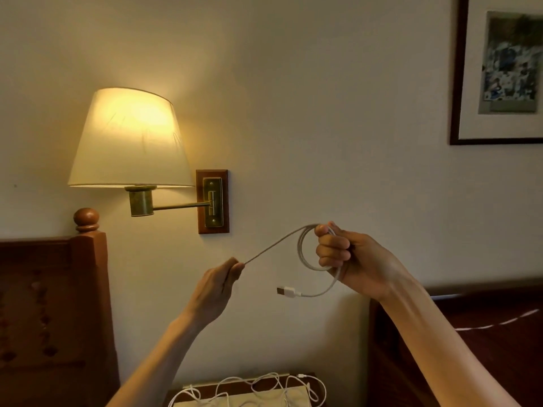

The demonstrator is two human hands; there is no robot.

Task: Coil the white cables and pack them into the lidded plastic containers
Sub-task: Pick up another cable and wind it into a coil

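I hold one white cable up in front of the wall. My right hand grips a small coil of it, with loops hanging around my curled fingers. Its USB plug dangles free below the coil, pointing left. My left hand pinches the straight run of the same cable, which stretches taut up to the coil. Several more loose white cables lie tangled on the nightstand at the bottom edge. No plastic container is in view.
A lit wall lamp on a brass swing arm hangs at the left, above a wooden headboard post. A framed picture hangs at the top right. Dark wooden furniture stands at the lower right, with a white cable strand across it.
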